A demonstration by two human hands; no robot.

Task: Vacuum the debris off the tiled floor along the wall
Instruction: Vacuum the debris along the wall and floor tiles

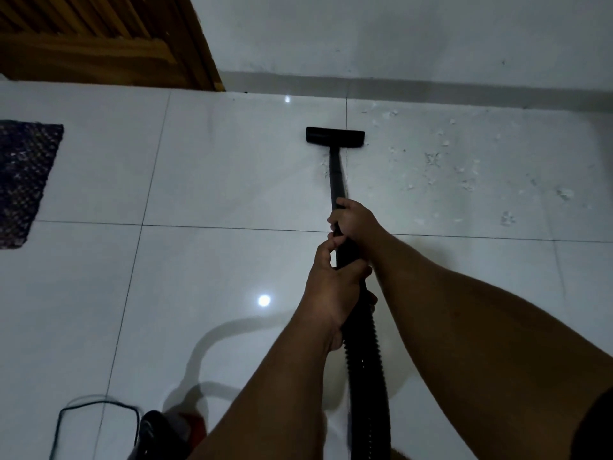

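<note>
A black vacuum wand (335,174) runs from my hands to a flat black floor head (335,137) resting on the white tiled floor (215,167), a short way from the wall (398,38). My right hand (353,222) grips the wand higher up. Just behind it, my left hand (331,290) holds the wand where the ribbed black hose (366,376) joins. Pale debris (464,167) lies scattered to the right of the head, between the wall and the nearer tile joint. A few bits lie beside the wand just behind the head.
A grey skirting strip (431,89) runs along the wall's foot. A wooden door (99,38) stands at the top left. A dark woven mat (23,180) lies at the left edge. The vacuum body (159,433) and its cable (83,413) sit at the bottom left.
</note>
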